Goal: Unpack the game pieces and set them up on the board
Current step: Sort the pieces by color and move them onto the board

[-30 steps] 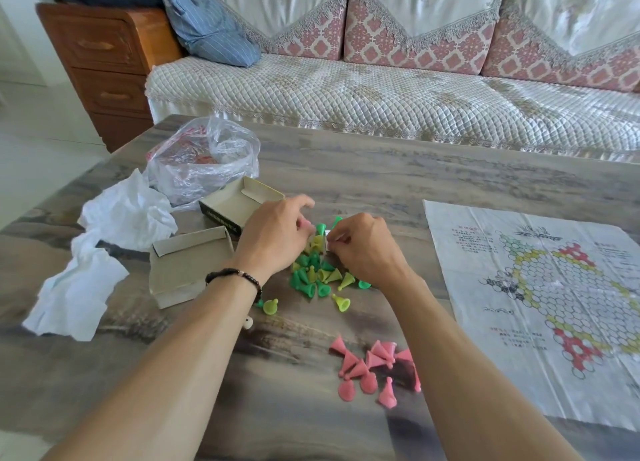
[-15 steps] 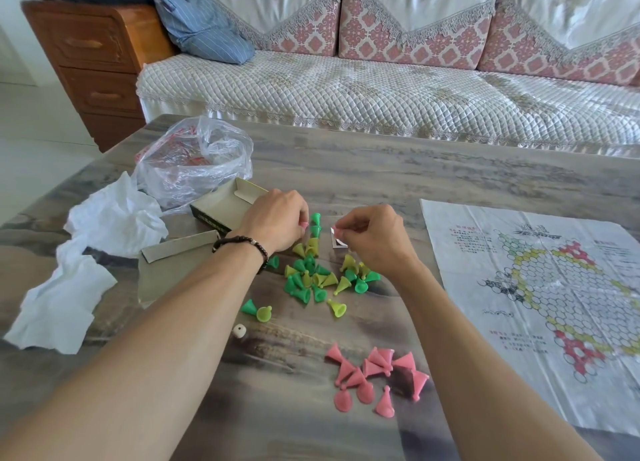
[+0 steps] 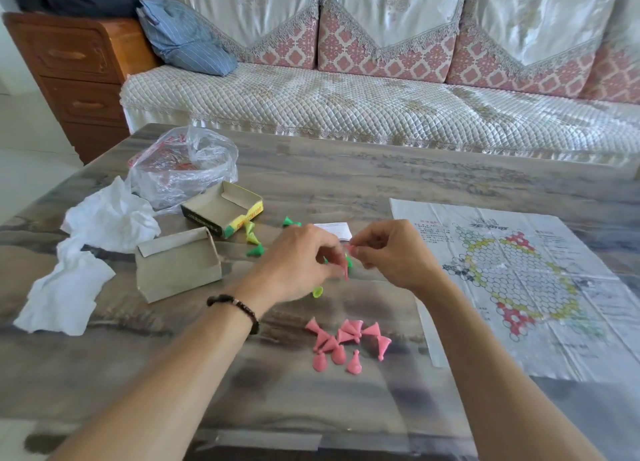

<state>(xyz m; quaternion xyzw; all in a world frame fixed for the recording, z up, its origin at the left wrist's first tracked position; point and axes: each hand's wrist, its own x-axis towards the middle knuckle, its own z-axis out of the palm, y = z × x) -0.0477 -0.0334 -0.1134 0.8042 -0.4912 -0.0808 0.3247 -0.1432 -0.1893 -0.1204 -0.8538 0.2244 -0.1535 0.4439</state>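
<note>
My left hand (image 3: 298, 263) and my right hand (image 3: 393, 253) meet fingertip to fingertip above the table. Both pinch a small thin pink piece (image 3: 346, 271) that hangs between them. A pile of pink cone pieces (image 3: 343, 343) lies nearer to me. Loose green and yellow cone pieces (image 3: 255, 244) are scattered to the left of my hands, and one yellow-green piece (image 3: 317, 291) shows under my left wrist. More green pieces are hidden under my hands. The paper game board (image 3: 519, 280) lies flat on the right.
Two open cardboard box halves (image 3: 176, 263) (image 3: 221, 211) sit on the left, with crumpled white paper (image 3: 86, 253) and a clear plastic bag (image 3: 183, 166) beyond. A small white card (image 3: 332, 228) lies behind my hands. A sofa (image 3: 381, 107) runs along the table's far edge.
Both hands have moved right and a little nearer to me, off the green and yellow pile. They now pinch a pink piece. Several green pieces lie spread out to the left.
</note>
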